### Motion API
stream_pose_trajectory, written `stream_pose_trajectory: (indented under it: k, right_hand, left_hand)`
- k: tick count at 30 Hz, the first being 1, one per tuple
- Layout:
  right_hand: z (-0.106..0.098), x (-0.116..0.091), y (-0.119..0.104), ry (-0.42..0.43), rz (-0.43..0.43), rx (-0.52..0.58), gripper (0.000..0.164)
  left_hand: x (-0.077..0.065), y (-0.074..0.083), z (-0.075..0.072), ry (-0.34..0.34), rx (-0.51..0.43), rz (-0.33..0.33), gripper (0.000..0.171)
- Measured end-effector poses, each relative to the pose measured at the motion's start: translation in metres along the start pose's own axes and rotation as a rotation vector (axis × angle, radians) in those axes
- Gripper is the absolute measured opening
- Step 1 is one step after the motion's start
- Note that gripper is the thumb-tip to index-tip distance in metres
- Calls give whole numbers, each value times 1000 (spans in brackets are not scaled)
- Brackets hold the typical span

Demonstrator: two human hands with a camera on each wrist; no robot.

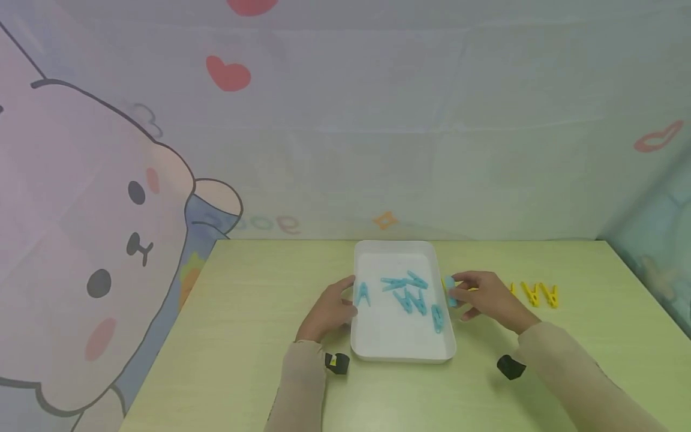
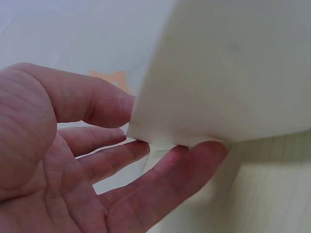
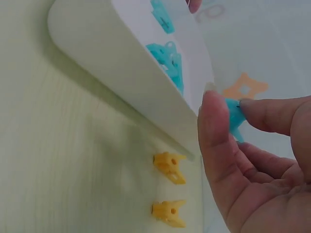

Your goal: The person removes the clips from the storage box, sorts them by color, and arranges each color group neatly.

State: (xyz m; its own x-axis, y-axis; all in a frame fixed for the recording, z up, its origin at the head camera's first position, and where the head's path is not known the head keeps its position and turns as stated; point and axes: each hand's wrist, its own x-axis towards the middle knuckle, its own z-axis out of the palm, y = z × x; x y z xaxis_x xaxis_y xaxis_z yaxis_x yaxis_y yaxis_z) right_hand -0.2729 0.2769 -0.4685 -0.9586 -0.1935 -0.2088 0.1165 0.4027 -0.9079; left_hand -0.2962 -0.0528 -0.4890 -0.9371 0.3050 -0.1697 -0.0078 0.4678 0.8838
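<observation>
A white tray (image 1: 378,339) stands on the table with several light-blue clothespins (image 1: 363,293) lying loose inside it. At the tray's left side, my left hand (image 1: 329,309) holds its edge between thumb and fingers; the white wall (image 2: 223,73) shows up close in the left wrist view. Just outside the right rim, my right hand (image 1: 483,297) pinches a light-blue clothespin (image 3: 235,115) between thumb and forefinger. Part of this clothespin is covered by the fingertips. Yellow clothespins (image 1: 531,294) stand on the table to the right, some partly hidden behind the right hand.
The pale green-yellow table (image 1: 243,300) extends around the tray. A printed cloth (image 1: 351,120) with hearts and a cartoon animal hangs behind the table and at its left. Black wrist devices (image 1: 510,366) sit by both sleeves.
</observation>
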Motion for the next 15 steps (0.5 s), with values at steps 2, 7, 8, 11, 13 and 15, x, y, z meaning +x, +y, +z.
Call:
stream_pose_trajectory:
  k: [2, 7, 8, 11, 13, 15]
  right_hand:
    - [-2, -2, 3, 3, 13, 1, 55]
    - [-3, -5, 9, 22, 56, -51, 61]
    - [-2, -5, 10, 22, 62, -66, 62]
    - [0, -5, 12, 23, 76, -105, 60]
    - [1, -5, 13, 29, 86, -131, 57]
    - [3, -4, 14, 42, 104, -165, 55]
  left_hand:
    - [1, -1, 0, 7, 13, -1, 72]
    - [2, -3, 0, 6, 5, -3, 72]
    - [2, -3, 0, 4, 1, -3, 72]
    - [3, -3, 0, 3, 5, -1, 73]
    - [3, -4, 0, 0, 6, -1, 73]
    - [4, -4, 1, -1, 15, 0, 73]
